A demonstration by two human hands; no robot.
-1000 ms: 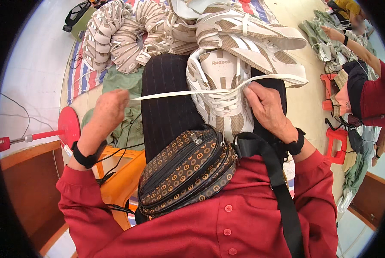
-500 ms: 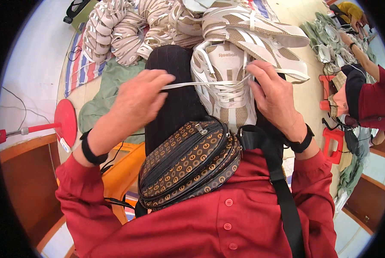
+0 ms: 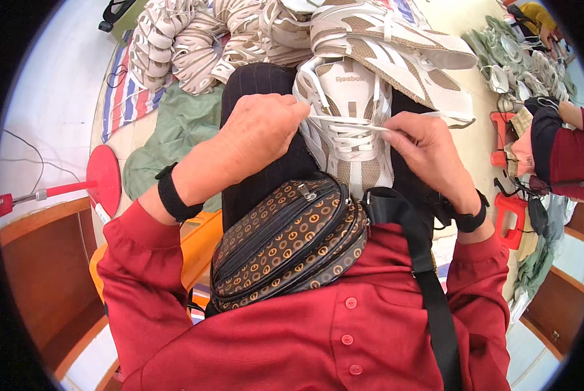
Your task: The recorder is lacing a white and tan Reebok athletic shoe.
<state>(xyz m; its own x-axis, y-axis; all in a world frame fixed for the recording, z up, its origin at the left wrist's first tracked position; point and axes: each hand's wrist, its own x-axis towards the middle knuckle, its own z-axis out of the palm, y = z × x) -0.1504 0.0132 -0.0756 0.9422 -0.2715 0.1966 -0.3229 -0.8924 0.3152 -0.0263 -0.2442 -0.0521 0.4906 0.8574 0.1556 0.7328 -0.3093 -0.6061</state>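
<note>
A white and beige sneaker (image 3: pixel 347 88) rests across my lap, its toe pointing toward me and its tongue away. White shoelaces (image 3: pixel 354 138) criss-cross over its lower eyelets. My left hand (image 3: pixel 256 133) is closed at the shoe's left side, gripping a lace between its fingertips. On the other side, my right hand (image 3: pixel 427 146) pinches a lace between thumb and forefinger. A length of lace spans the shoe between both hands. The far side of my left fingers is hidden.
More unlaced-looking uppers (image 3: pixel 396 49) lie stacked just beyond the shoe. Bundled shoes (image 3: pixel 200 55) sit on a striped sheet at the back left. A patterned waist bag (image 3: pixel 288 244) rests on my lap. At right, a co-worker's red sleeve (image 3: pixel 569 153) shows near red stools (image 3: pixel 510 218).
My left hand has moved right, in to the shoe's edge, and the lace stretched across my left knee is now shorter. My right hand has shifted slightly down.
</note>
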